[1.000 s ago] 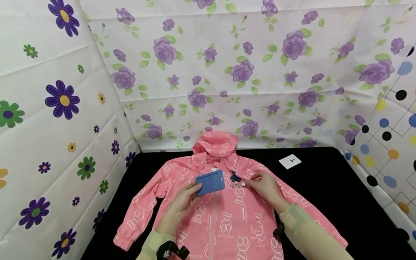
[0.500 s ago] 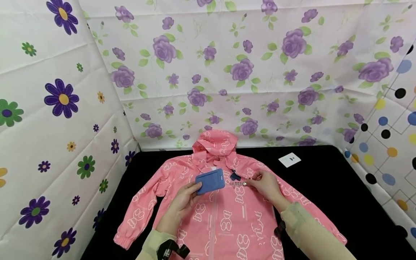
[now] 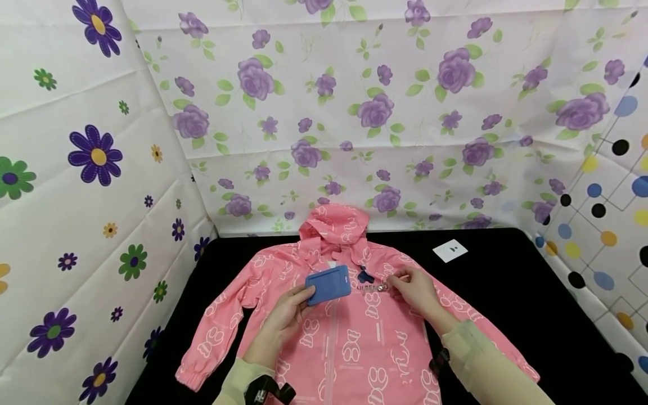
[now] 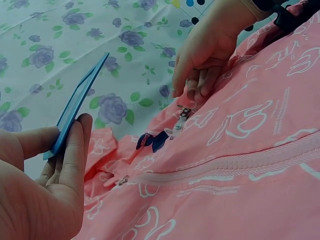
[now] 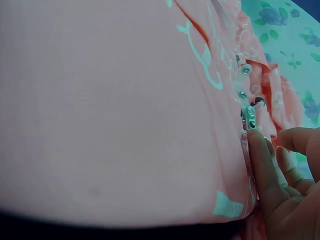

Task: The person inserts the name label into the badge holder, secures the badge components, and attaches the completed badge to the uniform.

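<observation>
In the head view my left hand [image 3: 288, 315] grips a blue badge holder [image 3: 328, 285] by its left end, thumb on its face and fingers behind. Below it a pink hooded jacket [image 3: 351, 346] with white outline prints is spread out. A badge clip [image 4: 182, 117] with metal parts and a clear strap lies on the jacket's chest, by a dark blue print [image 3: 365, 275]. My right hand [image 3: 417, 289] is just right of the clip. In the right wrist view its index fingertip [image 5: 256, 136] is at the clip's end, thumb apart from it. Whether the clip is fastened to the cloth cannot be told.
A white card [image 3: 449, 251] with a small dark print lies on the black tabletop [image 3: 501, 292] at the right. Flower-printed cloth [image 3: 344, 112] hangs behind, with patterned cloth at both sides.
My right hand has drawn slightly right, and more of the clip shows beside its fingertips. The left hand and the badge holder have stayed almost still.
</observation>
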Motion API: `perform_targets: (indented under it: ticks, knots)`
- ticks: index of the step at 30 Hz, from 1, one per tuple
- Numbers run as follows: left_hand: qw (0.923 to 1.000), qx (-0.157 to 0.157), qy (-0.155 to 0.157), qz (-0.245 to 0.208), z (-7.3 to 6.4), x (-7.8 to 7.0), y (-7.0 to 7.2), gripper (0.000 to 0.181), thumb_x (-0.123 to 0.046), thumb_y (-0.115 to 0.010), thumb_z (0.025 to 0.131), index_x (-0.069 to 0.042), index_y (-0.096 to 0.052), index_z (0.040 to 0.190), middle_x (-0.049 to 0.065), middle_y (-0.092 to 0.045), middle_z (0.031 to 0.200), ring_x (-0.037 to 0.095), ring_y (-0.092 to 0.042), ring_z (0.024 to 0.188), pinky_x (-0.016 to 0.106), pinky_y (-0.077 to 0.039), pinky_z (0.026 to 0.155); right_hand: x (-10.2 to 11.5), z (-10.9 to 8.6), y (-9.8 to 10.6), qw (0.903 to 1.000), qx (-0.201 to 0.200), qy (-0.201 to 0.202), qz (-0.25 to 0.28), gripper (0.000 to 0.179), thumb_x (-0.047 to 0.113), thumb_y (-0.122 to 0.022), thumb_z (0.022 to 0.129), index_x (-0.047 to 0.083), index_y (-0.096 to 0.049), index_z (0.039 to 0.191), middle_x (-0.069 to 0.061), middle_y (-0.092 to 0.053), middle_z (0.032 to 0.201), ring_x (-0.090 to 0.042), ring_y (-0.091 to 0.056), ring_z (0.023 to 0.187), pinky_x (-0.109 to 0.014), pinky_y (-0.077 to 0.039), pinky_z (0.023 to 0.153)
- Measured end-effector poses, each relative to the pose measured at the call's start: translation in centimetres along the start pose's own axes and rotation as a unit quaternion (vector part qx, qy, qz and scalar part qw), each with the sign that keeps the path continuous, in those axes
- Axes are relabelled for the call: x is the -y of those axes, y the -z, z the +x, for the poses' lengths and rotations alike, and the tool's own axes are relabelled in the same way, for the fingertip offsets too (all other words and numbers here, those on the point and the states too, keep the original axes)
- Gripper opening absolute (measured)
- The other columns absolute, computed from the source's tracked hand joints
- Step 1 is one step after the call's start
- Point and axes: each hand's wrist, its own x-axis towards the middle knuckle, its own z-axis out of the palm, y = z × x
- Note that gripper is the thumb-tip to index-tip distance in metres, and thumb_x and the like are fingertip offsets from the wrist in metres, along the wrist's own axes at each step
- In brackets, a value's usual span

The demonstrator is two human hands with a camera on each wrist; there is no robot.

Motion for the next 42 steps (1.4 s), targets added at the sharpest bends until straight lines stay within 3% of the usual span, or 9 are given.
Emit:
perform_targets:
  ticks: [11, 32, 42]
  knots:
    - [0.9999, 0.009, 0.006, 0.007, 0.0, 0.2, -0.2, 0.055, -0.005, -0.058, 0.108, 0.021, -0.036, 0.152, 0.008, -0.075, 0.106, 0.010, -0.074, 0.093, 0.021, -0.061, 0.087, -0.2, -0.1, 0.7, 0.9931, 0.024, -0.043, 0.106, 0.026, 0.019, -0.068, 0.106, -0.004, -0.067, 0.119, -0.018, -0.076, 0.095, -0.024, -0.077, 0.077, -0.033, -0.066, 0.067]
    - [0.9995, 0.016, 0.010, 0.025, 0.2, 0.7, -0.5, 0.056, -0.006, -0.059, 0.109, 0.020, -0.036, 0.152, 0.009, -0.077, 0.108, 0.011, -0.075, 0.094, 0.027, -0.062, 0.091, 0.1, -1.2, 1.7, 0.9833, 0.063, -0.037, 0.167, 0.038, 0.021, -0.065, 0.109, -0.011, -0.061, 0.129, -0.019, -0.074, 0.098, -0.026, -0.079, 0.082, -0.035, -0.066, 0.075]
    - [0.9995, 0.022, 0.013, 0.020, 0.1, 0.8, -0.6, 0.052, -0.005, -0.057, 0.109, 0.020, -0.038, 0.150, 0.009, -0.077, 0.107, 0.012, -0.076, 0.094, 0.030, -0.063, 0.091, 0.2, -1.6, 1.9, 0.9843, 0.073, -0.051, 0.152, 0.037, 0.022, -0.061, 0.111, -0.009, -0.061, 0.132, -0.016, -0.075, 0.101, -0.021, -0.079, 0.085, -0.031, -0.065, 0.077]
